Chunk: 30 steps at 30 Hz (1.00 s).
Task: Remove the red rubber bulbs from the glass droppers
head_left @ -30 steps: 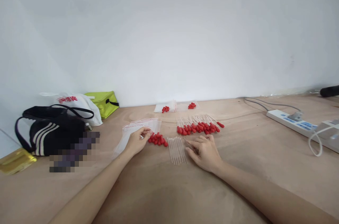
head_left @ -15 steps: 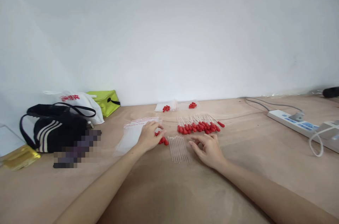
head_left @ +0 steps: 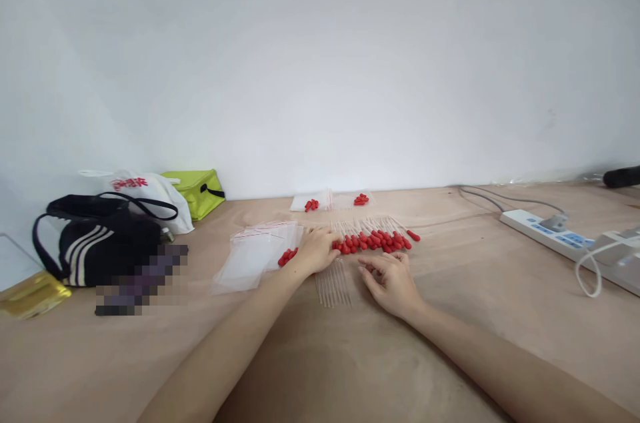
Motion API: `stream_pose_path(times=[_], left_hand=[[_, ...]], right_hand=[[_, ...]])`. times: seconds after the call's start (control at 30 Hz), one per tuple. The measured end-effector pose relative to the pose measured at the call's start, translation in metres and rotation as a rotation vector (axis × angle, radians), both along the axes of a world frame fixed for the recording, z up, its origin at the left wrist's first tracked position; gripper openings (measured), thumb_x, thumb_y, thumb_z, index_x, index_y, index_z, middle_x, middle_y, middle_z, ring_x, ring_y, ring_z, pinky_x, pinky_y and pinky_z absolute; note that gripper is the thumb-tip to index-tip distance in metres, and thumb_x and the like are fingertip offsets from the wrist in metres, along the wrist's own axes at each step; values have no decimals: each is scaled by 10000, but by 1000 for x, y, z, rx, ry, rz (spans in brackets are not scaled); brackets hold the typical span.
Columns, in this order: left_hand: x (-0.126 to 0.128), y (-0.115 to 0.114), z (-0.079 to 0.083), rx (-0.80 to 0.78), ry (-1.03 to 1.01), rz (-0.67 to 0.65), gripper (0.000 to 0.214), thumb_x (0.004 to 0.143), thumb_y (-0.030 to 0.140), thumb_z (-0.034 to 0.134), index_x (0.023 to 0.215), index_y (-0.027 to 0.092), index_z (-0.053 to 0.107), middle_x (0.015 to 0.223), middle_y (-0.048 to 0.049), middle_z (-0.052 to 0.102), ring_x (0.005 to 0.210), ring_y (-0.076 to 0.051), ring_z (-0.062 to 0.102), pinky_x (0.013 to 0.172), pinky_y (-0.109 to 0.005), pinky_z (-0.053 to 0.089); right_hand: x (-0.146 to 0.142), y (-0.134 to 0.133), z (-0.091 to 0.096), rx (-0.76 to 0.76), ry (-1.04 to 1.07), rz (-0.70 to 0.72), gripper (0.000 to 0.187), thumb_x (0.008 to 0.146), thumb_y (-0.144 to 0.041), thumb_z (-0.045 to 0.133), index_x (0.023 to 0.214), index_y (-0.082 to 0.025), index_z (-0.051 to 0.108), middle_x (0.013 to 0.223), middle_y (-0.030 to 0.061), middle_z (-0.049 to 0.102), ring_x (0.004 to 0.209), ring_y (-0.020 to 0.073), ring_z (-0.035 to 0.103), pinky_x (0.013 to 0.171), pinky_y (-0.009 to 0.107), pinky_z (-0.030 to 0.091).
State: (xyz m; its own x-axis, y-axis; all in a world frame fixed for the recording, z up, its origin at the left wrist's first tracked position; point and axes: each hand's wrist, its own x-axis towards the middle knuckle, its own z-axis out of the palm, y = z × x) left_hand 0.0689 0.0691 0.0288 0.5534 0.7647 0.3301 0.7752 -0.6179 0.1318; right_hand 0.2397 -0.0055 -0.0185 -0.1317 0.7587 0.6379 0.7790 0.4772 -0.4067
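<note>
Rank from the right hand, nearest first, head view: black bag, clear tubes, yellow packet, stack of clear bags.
From the right hand:
1. Clear tubes, just left.
2. Stack of clear bags, farther left.
3. Black bag, well left.
4. Yellow packet, left edge.

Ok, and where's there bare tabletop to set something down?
Bare brown tabletop lies between the right hand and the long white power strip, and between the forearms, nearer than the thin clear tubes. It's crowded around the left hand: those tubes, translucent flat bags, small red bulbs.

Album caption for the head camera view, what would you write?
Left fingers beside red-tipped droppers, right fingers near thin clear tubes, plastic bags lying nearby.
</note>
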Motion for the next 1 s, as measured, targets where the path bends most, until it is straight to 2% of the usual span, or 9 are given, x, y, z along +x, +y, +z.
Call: stream_pose_path(times=[0.17, 0.3, 0.4, 0.5, 0.57, 0.63, 0.73, 0.83, 1.0], left_hand=[[-4, -2, -4, 37, -56, 8, 114, 768, 199, 526, 853, 207, 602, 885, -27, 630, 885, -210, 551, 810, -381, 370], [-18, -13, -8, 85, -337, 85, 158, 822, 199, 426, 911, 183, 556, 909, -36, 619, 845, -170, 558, 753, -319, 419], [-31, -32, -11, 46, -612, 137, 159, 833, 239, 412, 909, 175, 536, 862, -33, 618, 764, -143, 569, 671, -271, 446], [-40, -52, -17, -67, -708, 101, 179, 831, 267, 419, 930, 170, 533, 807, -24, 615, 676, -119, 560, 632, -251, 455], [-42, -61, -24, -108, -690, 52, 179, 821, 267, 434, 914, 170, 552, 796, -23, 611, 673, -116, 550, 643, -256, 460], [-42, -66, -29, -128, -658, -2, 172, 812, 259, 450, 896, 170, 570, 804, -27, 608, 688, -119, 542, 651, -262, 461], [-41, -67, -32, -166, -606, -92, 172, 814, 250, 459, 911, 173, 579, 815, -33, 609, 709, -122, 541, 662, -268, 461], [-42, -67, -30, -162, -550, -146, 178, 826, 241, 452, 937, 181, 577, 825, -40, 613, 749, -130, 548, 687, -279, 462], [-42, -71, -27, 57, -325, -189, 262, 799, 262, 513, 1051, 200, 550, 1050, -64, 605, 975, -193, 505, 868, -391, 380]], right_hand=[[0, -1, 0, -37, 47, 10, 213, 804, -277, 445, 883, -251, 641, 635, -15, 633, 590, 118, 540, 731, 332, 289], [1, -1, -1, -7, 49, 29, 219, 807, -265, 438, 911, -239, 629, 677, -1, 637, 619, 125, 549, 735, 335, 303], [2, 0, -3, 54, 20, 25, 247, 798, -260, 448, 990, -222, 598, 818, 34, 637, 728, 148, 561, 747, 337, 329], [3, 2, -3, 140, -31, 29, 381, 777, -294, 480, 1149, -215, 510, 1041, 85, 581, 936, 202, 520, 781, 356, 351], [3, 2, -2, 181, -81, 55, 470, 767, -327, 501, 1220, -211, 450, 1129, 101, 540, 1025, 228, 470, 815, 377, 344], [2, 1, 0, 192, -120, 99, 471, 771, -346, 513, 1219, -212, 453, 1133, 94, 548, 1049, 229, 451, 852, 392, 318], [-1, 0, 1, 167, -139, 170, 315, 813, -322, 490, 1112, -240, 541, 946, 42, 638, 928, 185, 504, 900, 412, 251], [-3, -1, 1, 149, -158, 222, 198, 840, -272, 460, 966, -266, 612, 744, -7, 643, 767, 138, 507, 905, 416, 213], [-5, -2, 3, 166, -191, 229, 170, 834, -244, 457, 856, -237, 626, 663, -8, 592, 722, 134, 458, 856, 386, 237]])
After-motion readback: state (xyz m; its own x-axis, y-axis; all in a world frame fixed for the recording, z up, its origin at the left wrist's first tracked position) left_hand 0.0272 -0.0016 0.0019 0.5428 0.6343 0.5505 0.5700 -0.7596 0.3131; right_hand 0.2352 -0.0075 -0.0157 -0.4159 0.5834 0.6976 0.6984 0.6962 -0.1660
